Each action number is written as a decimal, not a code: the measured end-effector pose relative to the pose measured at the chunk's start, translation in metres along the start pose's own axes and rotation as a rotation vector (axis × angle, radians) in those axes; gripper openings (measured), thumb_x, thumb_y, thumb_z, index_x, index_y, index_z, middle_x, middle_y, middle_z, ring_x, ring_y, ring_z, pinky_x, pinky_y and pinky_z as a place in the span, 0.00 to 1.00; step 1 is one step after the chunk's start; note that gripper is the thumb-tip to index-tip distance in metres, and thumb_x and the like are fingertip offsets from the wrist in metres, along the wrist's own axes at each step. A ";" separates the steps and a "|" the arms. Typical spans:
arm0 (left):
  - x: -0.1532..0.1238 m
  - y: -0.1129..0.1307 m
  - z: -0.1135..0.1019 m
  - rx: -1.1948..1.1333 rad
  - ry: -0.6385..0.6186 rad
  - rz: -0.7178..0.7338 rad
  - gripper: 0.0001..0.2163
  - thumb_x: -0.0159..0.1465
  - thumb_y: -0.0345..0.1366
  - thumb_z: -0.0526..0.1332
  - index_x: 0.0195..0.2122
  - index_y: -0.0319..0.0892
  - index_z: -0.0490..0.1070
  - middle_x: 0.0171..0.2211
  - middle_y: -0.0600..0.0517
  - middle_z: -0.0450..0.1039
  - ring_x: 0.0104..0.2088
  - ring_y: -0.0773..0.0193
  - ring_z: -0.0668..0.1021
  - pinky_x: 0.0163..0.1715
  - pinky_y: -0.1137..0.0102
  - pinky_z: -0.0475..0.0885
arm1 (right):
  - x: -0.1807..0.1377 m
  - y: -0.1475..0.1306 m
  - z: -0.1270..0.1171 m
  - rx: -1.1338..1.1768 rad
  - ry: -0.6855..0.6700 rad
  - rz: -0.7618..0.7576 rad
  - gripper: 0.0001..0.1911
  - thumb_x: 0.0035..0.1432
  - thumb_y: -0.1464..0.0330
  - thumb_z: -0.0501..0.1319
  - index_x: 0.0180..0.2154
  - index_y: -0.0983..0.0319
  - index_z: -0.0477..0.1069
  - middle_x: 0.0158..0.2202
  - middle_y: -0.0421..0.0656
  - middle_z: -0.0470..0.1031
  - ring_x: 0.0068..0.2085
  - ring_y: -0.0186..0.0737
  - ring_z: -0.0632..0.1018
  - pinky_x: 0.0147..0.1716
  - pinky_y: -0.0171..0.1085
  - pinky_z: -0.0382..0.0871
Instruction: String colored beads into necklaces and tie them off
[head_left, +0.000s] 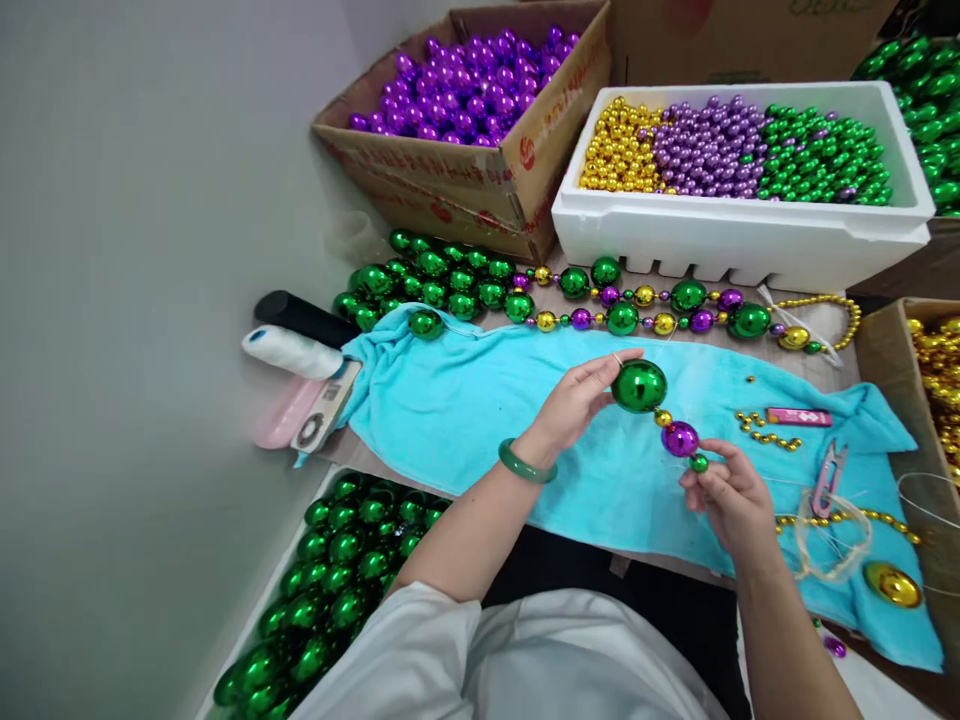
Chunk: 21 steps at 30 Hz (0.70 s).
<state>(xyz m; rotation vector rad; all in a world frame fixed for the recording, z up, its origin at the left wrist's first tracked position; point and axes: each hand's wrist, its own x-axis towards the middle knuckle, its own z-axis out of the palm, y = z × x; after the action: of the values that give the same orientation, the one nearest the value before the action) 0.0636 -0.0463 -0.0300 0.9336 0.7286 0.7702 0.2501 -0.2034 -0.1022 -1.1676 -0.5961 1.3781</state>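
Observation:
Between my hands runs a short string of beads: a large green bead, a small gold bead, a purple bead and a small green bead. My left hand, with a green bangle on its wrist, is closed at the string's end against the large green bead. At the other end, my right hand pinches beside the small green bead. Thin thread trails near the right fingers. Below both hands lies a turquoise towel.
Behind stand a carton of purple beads and a white foam box of gold, purple and green beads. A finished-looking bead strand lies along the towel's far edge. Thread snips and a large gold bead rest at right.

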 end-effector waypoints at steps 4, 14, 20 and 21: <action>0.007 -0.012 -0.006 0.131 0.169 0.108 0.14 0.58 0.45 0.67 0.39 0.42 0.81 0.45 0.47 0.76 0.44 0.62 0.75 0.41 0.72 0.69 | 0.013 -0.001 0.001 -0.116 0.116 0.038 0.19 0.54 0.59 0.67 0.45 0.61 0.68 0.29 0.43 0.78 0.23 0.34 0.74 0.21 0.33 0.65; 0.008 -0.018 -0.001 0.257 0.295 0.133 0.12 0.61 0.44 0.62 0.35 0.39 0.78 0.34 0.49 0.77 0.36 0.65 0.77 0.31 0.75 0.70 | 0.019 -0.010 0.004 -1.172 0.230 -0.310 0.18 0.61 0.57 0.57 0.44 0.60 0.77 0.44 0.50 0.78 0.45 0.52 0.75 0.46 0.53 0.69; -0.008 0.000 0.019 0.340 0.141 0.244 0.11 0.64 0.41 0.60 0.37 0.40 0.78 0.33 0.49 0.77 0.34 0.67 0.77 0.32 0.74 0.73 | 0.027 -0.047 0.048 -0.991 0.172 -0.578 0.14 0.63 0.63 0.59 0.49 0.60 0.73 0.44 0.46 0.78 0.31 0.36 0.75 0.31 0.37 0.72; -0.011 0.004 0.023 0.377 0.111 0.277 0.10 0.65 0.40 0.60 0.37 0.41 0.79 0.34 0.49 0.78 0.34 0.67 0.77 0.33 0.74 0.73 | 0.031 -0.051 0.054 -0.968 0.117 -0.592 0.14 0.64 0.64 0.59 0.50 0.59 0.72 0.44 0.45 0.78 0.31 0.35 0.75 0.31 0.36 0.72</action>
<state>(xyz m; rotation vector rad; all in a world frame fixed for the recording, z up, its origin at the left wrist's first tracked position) 0.0751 -0.0636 -0.0147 1.3606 0.8703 0.9521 0.2295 -0.1494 -0.0461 -1.6101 -1.4728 0.4700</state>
